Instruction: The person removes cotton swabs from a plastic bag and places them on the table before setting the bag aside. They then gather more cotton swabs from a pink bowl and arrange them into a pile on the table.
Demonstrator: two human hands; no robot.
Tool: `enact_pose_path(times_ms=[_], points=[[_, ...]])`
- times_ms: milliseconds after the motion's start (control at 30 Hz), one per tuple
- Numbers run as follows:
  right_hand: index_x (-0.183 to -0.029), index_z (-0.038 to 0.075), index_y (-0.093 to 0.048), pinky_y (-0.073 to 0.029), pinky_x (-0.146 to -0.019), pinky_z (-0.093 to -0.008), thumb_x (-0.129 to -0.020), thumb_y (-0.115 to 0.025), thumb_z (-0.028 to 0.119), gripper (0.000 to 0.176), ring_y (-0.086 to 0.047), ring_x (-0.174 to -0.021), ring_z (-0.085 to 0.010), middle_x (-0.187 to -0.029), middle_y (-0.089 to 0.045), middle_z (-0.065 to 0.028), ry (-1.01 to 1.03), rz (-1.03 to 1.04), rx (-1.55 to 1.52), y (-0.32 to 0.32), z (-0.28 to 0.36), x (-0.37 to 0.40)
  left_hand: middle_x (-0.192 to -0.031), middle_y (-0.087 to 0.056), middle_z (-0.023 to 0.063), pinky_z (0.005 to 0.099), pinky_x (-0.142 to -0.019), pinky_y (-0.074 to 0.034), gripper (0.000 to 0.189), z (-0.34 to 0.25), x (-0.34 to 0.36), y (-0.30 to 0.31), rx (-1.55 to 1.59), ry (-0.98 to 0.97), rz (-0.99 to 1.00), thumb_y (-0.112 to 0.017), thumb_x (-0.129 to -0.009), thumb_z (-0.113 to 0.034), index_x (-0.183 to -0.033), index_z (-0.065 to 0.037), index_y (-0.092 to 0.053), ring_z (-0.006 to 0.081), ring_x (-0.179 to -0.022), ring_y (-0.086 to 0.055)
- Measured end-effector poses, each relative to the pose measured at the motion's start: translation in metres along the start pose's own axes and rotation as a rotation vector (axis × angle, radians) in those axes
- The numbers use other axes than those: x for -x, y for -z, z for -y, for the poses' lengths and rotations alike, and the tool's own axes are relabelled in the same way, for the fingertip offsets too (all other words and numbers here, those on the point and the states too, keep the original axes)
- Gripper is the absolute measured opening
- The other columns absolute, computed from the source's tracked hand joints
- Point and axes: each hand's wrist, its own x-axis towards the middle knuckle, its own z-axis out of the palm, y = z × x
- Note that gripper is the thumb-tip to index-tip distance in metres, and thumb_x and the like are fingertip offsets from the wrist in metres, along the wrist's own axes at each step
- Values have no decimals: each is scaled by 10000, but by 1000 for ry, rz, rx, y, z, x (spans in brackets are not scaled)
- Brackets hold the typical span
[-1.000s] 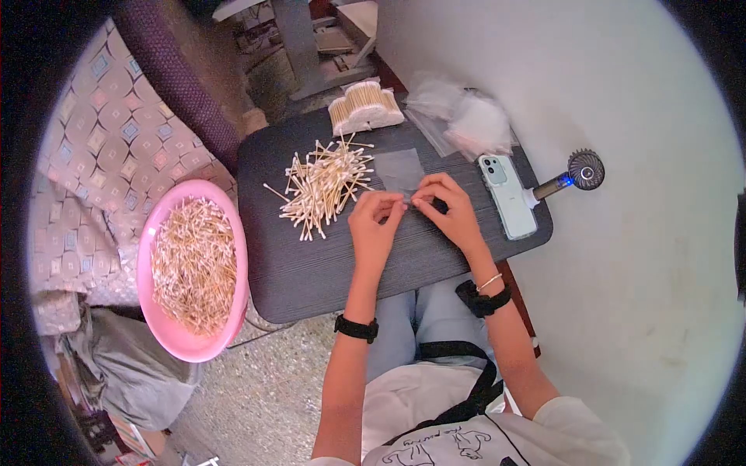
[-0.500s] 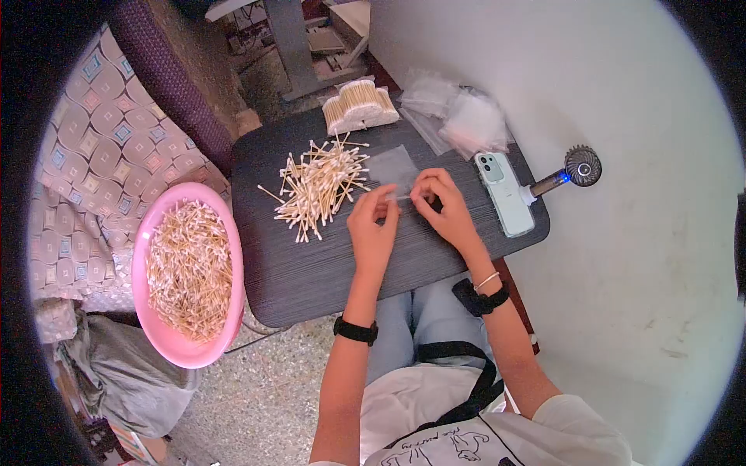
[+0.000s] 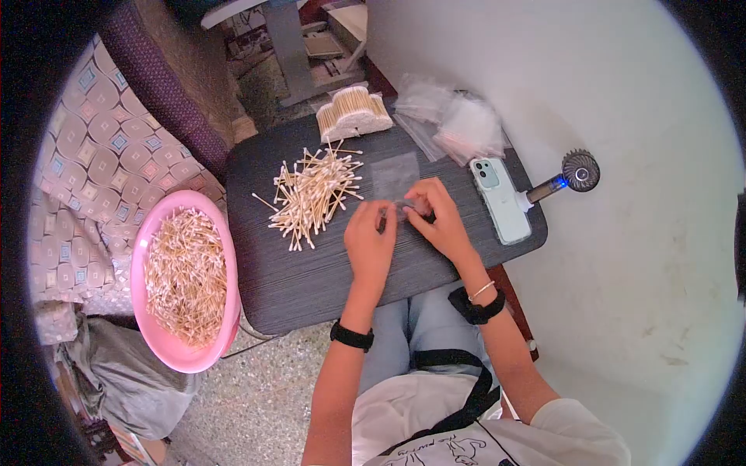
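A small clear plastic bag (image 3: 395, 172) lies partly on the dark table, its near edge between my hands. My left hand (image 3: 371, 239) pinches one side of that edge, thumb and fingers pressed together. My right hand (image 3: 437, 215) has its fingers closed on the other side, close by. The bag looks flat, and the fingers cover part of its edge. To the left of my hands sits a loose pile of cotton swabs (image 3: 315, 194) with wooden sticks and white tips.
Packed bundles of cotton swabs (image 3: 353, 114) stand at the table's far edge. Beside them lie more clear bags (image 3: 470, 128). A pale phone (image 3: 501, 203) and a small fan (image 3: 580, 171) are at the right. A pink tub (image 3: 140, 311) full of swabs stands left of the dark table (image 3: 287, 299).
Both hands have come slightly nearer to my body and closer together, with the bag's near edge still between them. The whole view has shifted a little.
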Motion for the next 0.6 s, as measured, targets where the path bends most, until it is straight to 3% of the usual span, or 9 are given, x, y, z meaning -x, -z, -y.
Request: enact_pose_path(times_ms=[33,133,233,333,433,533,600], points=[[-949,20,-538,-428,-618,-242,-759,-615,-22,209,-500,-698,-127,-964,-469,-75,3,11,5,0,-1,0,-722,-529,98,333,-586,-434,93,-1,0,1,-34,-19,-15,-623,-815,-102,-871,-31,-602,227,-609,-525],[-918,18,-525,-409,-579,-247,-740,-607,-41,205,-466,-625,-118,-959,-455,-65,-73,-18,-57,-3,0,1,-649,-456,59,280,-545,-393,112,0,4,-1,9,13,-123,-618,-829,-91,-920,-32,-591,148,-562,-423],[-873,24,-511,-402,-551,-247,-727,-628,-28,194,-456,-584,-115,-890,-463,-56,-116,-114,-129,-5,-3,1,-765,-494,120,337,-626,-440,138,-6,3,0,28,17,-125,-579,-860,-87,-971,-12,-545,243,-654,-521],[-816,28,-494,-400,-535,-245,-714,-645,-13,187,-461,-570,-114,-804,-472,-47,-116,-61,6,-1,-6,3,-766,-479,111,324,-617,-435,148,-7,3,-2,140,41,-77,-575,-835,-21,-977,-14,-534,237,-642,-500],[-786,33,-498,-401,-528,-245,-716,-653,-3,174,-467,-562,-119,-726,-472,-40,-117,-60,-47,-2,-5,4,-767,-478,105,313,-604,-427,185,0,5,-2,47,-19,0,-576,-790,34,-962,-11,-527,227,-628,-484],[-773,35,-500,-405,-520,-251,-724,-650,5,161,-480,-565,-128,-729,-485,-50,-66,-171,60,-4,-1,2,-765,-470,99,315,-595,-422,169,-1,5,-1,142,106,-76,-563,-760,69,-898,-9,-505,222,-621,-474],[-779,34,-506,-411,-519,-254,-735,-652,20,154,-484,-559,-128,-708,-499,-54,-59,-165,96,-6,-2,4,-762,-464,97,316,-593,-421,150,-3,5,0,97,36,-112,-555,-760,78,-861,-8,-484,223,-624,-477]])
